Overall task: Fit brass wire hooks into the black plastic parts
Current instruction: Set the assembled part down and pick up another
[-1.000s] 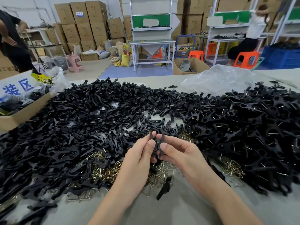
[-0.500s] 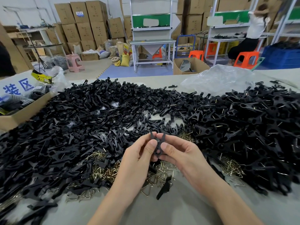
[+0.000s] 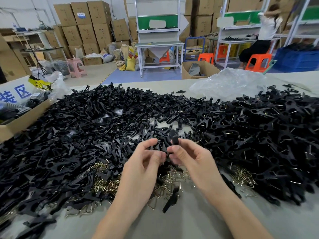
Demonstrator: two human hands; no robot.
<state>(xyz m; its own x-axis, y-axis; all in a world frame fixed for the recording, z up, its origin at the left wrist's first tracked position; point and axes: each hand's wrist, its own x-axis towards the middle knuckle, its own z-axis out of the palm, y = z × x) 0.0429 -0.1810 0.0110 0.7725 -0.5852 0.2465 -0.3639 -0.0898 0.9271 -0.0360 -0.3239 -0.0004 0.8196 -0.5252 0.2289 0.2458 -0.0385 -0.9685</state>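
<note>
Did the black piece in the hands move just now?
Yes. The black plastic part has gone up and a little right, away from the loose black part lying on the table, and the right hand pinches it.

Black plastic parts [image 3: 86,135], brass-gold wire hooks [image 3: 103,185], grey-beige table [image 3: 189,221], orange stool [image 3: 258,62], pink stool [image 3: 76,66]

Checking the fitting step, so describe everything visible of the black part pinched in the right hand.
The black plastic part is small, matt and blurred. It stands roughly upright, its upper end poking above the right hand, which pinches its lower end between thumb and finger. The left hand curls close beside it; contact is unclear. Whether it is fitted yet cannot be told.
</note>
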